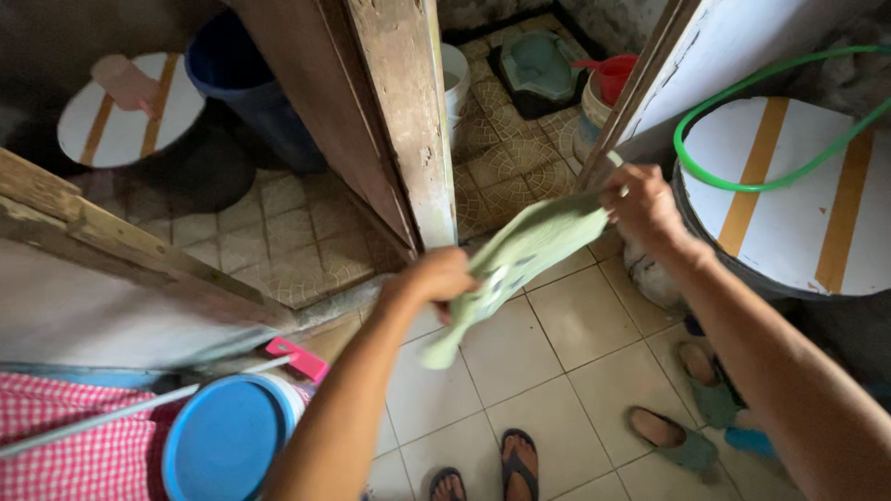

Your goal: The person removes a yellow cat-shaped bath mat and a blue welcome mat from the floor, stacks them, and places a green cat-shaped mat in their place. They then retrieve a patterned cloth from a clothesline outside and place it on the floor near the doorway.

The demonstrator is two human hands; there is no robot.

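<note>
Pale green cloth, one, stretched mid-air between your two hands above tiled floor. Left hand clenched on lower end, right hand pinching upper corner. Looks light, soft, limp; best held at edges. Nearer: blue lid, one; sandals, roughly four. Farther: two round white covers, one green hose, one red scoop.

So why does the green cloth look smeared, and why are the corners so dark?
In the head view, the green cloth between the left hand and right hand is motion-blurred; the tiled floor stays sharp and evenly lit, the upper left falls into shadow, and the wide lens bends the door frame.
</note>
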